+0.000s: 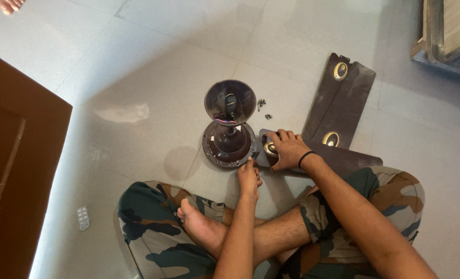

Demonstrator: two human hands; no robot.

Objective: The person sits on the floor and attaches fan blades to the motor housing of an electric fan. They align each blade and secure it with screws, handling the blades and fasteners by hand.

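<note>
The dark brown ceiling-fan motor housing [229, 145] sits on the tiled floor [152, 77] just ahead of the person's crossed legs, its downrod and cup-shaped canopy [230, 102] rising from its middle. A dark fan blade [343, 159] lies flat to its right, the blade's inner end with a brass-coloured fitting [269, 149] butted against the housing's rim.

The right hand [288, 150] is spread flat over that inner end, fingers splayed, pressing it down. The left hand [249, 175] is pinched narrow at the joint between blade and rim; whether it holds a screw or a tool I cannot tell, as the fingertips hide it.

To do this well, the flat hand should probably keep the blade's holes lined up with those in the rim, bearing straight down so the blade does not pivot, while the other hand works square to the rim. The housing looks free to slide on the smooth tile, so steady pressure matters.

A few loose screws [261, 104] lie near the canopy, and two more blades [339, 103] rest behind. A blister pack [83, 217] lies well apart on the left.
</note>
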